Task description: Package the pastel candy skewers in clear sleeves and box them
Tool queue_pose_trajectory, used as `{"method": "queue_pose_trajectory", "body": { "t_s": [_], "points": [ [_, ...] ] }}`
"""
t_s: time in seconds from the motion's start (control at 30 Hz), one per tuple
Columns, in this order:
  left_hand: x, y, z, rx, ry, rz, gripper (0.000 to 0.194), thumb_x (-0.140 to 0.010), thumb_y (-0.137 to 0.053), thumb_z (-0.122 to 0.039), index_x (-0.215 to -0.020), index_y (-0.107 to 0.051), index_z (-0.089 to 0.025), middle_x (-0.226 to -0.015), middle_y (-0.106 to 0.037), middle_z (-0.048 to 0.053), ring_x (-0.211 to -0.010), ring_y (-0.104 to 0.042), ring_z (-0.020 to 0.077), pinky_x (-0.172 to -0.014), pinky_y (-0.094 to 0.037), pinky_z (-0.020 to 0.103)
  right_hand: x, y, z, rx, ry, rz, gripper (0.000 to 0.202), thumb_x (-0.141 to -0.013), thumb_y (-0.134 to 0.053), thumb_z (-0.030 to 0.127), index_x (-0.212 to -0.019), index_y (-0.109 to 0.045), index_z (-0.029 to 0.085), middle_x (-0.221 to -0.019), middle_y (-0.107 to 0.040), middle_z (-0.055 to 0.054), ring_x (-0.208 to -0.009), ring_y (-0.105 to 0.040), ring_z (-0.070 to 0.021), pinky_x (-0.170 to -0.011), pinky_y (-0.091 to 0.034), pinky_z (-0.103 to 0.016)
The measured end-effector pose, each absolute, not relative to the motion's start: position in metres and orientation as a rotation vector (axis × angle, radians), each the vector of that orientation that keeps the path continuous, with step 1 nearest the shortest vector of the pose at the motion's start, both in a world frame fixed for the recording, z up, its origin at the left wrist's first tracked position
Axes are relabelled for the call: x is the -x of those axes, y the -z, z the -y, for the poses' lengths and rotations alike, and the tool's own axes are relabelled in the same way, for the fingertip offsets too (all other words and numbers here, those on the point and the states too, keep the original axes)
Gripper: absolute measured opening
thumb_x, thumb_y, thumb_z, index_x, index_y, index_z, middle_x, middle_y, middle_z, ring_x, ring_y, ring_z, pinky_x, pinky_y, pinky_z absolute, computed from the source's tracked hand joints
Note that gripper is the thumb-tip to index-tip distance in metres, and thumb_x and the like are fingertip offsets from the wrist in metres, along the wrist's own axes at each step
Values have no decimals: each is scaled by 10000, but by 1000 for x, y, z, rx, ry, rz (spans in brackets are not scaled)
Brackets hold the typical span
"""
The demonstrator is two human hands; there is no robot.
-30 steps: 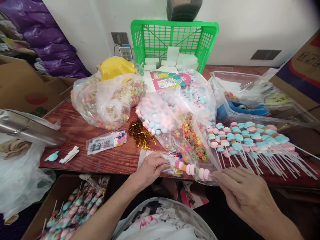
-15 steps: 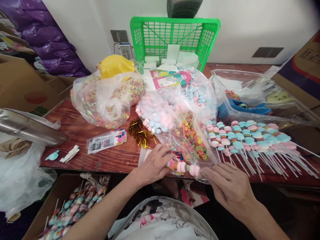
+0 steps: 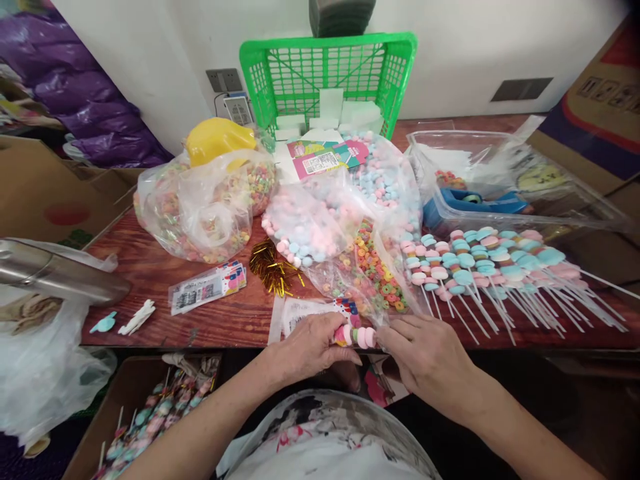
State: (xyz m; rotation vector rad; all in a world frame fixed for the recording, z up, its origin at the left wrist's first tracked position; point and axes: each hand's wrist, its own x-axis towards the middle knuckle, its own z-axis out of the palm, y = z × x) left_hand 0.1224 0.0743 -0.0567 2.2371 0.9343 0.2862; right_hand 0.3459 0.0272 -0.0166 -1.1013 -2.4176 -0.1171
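A short candy skewer with pink marshmallows and a green ring candy lies crosswise between my hands at the table's front edge. My left hand is closed round its left end, where a printed pink and yellow piece shows. At the right end, the fingers of my right hand pinch it; the tip is hidden. Beneath and behind my left hand lie clear printed packets. An open bag of ring candies is just behind my hands. Gold tinsel ties lie to the left.
Marshmallow skewers on white sticks are piled at right. Behind are marshmallow bags, a candy bag, a green basket and a clear tub with a blue tape dispenser. A steel flask stands left; a box of wrapped skewers sits below.
My hands have come closer together, and my left fingers have curled further round the skewer's left end. Less of the skewer shows between them. The view has shifted slightly right.
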Motion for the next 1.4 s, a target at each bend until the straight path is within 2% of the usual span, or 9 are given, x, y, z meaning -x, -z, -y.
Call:
{"method": "queue_pose_trajectory", "body": {
  "t_s": [0.17,0.33,0.57,0.73,0.97,1.17,1.3,1.4],
  "points": [
    [-119,55,-69,-2346,-179,-1059,349,-794,-693,-429,-990,-550,-180,-935,-642,45,-859,-607,218,-725,-420,288,-351,16,-28,1183,111,2492,129,-806,-527,70,-760,-568,185,-666,-609,0,-604,-541,-149,-599,-337,-289],
    [-117,64,-66,-2486,-101,-1138,286,-793,-698,-390,-932,-554,-185,-890,-637,39,-841,-607,229,-708,-413,298,-357,17,-26,1188,95,2588,103,-772,-607,110,-815,-558,189,-736,-630,-7,-652,-566,-160,-630,-347,-305],
    [-110,68,-66,-2356,-155,-1063,280,-809,-673,-419,-928,-586,-181,-892,-628,34,-797,-579,192,-694,-401,271,-367,13,-30,1053,197,2613,94,-816,-557,89,-830,-572,182,-755,-650,-13,-663,-571,-152,-635,-332,-305],
    [-118,55,-67,-2113,-181,-972,349,-755,-701,-501,-860,-635,-175,-746,-599,-13,-715,-537,158,-650,-379,236,-366,6,-33,1045,270,2633,90,-844,-587,159,-911,-609,213,-755,-635,-6,-702,-540,-177,-673,-317,-317],
    [-119,57,-72,-1618,-287,-967,338,-691,-765,-433,-791,-638,-135,-677,-512,-55,-653,-439,104,-603,-361,191,-368,-3,-28,958,252,2699,104,-867,-539,152,-935,-607,191,-807,-629,-32,-709,-514,-185,-685,-321,-337],
    [-120,45,-67,-1574,-224,-894,356,-663,-786,-441,-768,-644,-132,-624,-452,-65,-611,-366,85,-545,-305,181,-368,-6,-28,968,375,2654,127,-856,-516,117,-891,-623,175,-779,-619,-41,-697,-515,-195,-650,-303,-340],
    [-128,43,-64,-1488,-176,-763,346,-658,-793,-425,-752,-641,-128,-607,-469,-67,-590,-377,78,-530,-304,180,-365,-5,-30,941,354,2719,99,-878,-518,186,-917,-609,191,-783,-580,-38,-697,-495,-196,-649,-315,-336],
    [-132,46,-63,-1407,-182,-711,361,-634,-808,-426,-743,-642,-124,-622,-516,-59,-603,-423,85,-562,-347,189,-361,-7,-30,878,261,2766,109,-884,-486,159,-923,-585,183,-830,-567,-49,-723,-495,-194,-650,-329,-326]
  ]
}}
